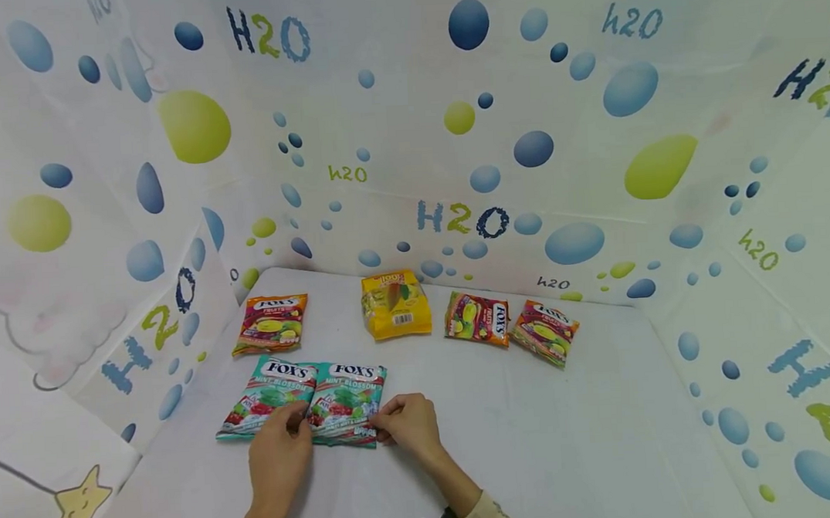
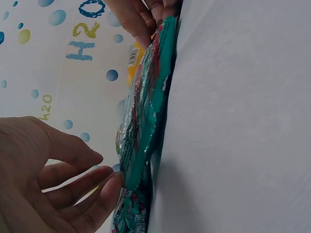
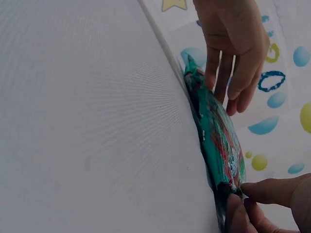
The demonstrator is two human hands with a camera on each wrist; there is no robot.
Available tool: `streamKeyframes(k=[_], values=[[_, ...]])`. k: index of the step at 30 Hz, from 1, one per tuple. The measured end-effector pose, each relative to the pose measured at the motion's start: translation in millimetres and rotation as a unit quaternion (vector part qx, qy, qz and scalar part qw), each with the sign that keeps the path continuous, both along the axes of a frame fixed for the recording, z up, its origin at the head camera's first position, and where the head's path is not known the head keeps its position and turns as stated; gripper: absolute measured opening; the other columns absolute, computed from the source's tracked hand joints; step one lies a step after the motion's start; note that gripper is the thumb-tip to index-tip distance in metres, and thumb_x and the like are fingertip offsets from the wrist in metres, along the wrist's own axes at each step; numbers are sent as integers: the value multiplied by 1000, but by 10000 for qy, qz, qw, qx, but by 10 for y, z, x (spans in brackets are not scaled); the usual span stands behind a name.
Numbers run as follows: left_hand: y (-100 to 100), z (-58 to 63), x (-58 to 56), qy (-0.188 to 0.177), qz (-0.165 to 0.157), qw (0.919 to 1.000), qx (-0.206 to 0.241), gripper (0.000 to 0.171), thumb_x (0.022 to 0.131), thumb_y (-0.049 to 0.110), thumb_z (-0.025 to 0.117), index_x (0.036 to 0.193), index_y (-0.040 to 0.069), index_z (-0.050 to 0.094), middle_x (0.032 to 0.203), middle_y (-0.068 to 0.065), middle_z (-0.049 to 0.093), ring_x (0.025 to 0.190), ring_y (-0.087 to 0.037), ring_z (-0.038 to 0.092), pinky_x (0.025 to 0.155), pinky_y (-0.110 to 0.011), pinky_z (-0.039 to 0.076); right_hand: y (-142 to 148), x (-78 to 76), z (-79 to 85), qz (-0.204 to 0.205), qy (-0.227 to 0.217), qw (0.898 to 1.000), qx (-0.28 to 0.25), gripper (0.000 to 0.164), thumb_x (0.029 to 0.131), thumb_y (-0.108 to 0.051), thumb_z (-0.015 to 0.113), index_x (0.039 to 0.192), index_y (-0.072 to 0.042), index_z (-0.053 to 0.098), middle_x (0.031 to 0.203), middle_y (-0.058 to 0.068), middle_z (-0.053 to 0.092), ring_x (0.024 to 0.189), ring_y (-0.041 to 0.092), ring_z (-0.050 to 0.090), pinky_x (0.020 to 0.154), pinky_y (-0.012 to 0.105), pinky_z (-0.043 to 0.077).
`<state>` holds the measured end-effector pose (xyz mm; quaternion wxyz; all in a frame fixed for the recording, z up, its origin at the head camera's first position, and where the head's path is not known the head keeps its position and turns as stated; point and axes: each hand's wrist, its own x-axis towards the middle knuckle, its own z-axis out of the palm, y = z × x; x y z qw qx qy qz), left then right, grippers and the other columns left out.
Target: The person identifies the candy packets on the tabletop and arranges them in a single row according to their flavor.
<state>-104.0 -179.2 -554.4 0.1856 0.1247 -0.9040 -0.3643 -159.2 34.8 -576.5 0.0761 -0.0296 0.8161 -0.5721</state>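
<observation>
Two teal Fox's mint candy bags lie side by side on the white table, their neighbouring edges meeting. My left hand [image 1: 281, 449] is over the seam between the left mint bag [image 1: 268, 397] and the right mint bag [image 1: 346, 401]. In the left wrist view its fingertips [image 2: 112, 175] touch the bags' edge, the thumb apart from them. At the right mint bag's lower right corner, my right hand [image 1: 410, 424] pinches the wrapper between thumb and fingers, as the right wrist view also shows.
Behind the mint bags lies a Fox's fruits bag [image 1: 272, 325]. A yellow bag with a mango picture [image 1: 396, 305] stands at the back middle. Further right are two more fruits bags, one turned sideways [image 1: 477, 319] and one tilted [image 1: 546, 332]. Printed walls [image 1: 410, 135] enclose the table.
</observation>
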Motion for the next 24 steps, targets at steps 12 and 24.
streamKeyframes(k=[12,24], values=[[-167,224,-130,461,-151,9988,10,25,94,2,69,118,2,76,103,-19,76,75,-27,68,57,-33,50,-118,-125,156,-3,1029,9931,555,24,89,-32,84,74,-17,72,60,-11,60,55,4,54,48,20,42],[-327,453,-275,220,-158,9996,-73,30,99,6,62,127,-2,70,109,-27,73,94,-41,70,78,-55,55,-335,-410,330,89,1597,9831,886,15,94,-28,80,83,-18,76,72,-15,67,69,3,59,66,21,52]])
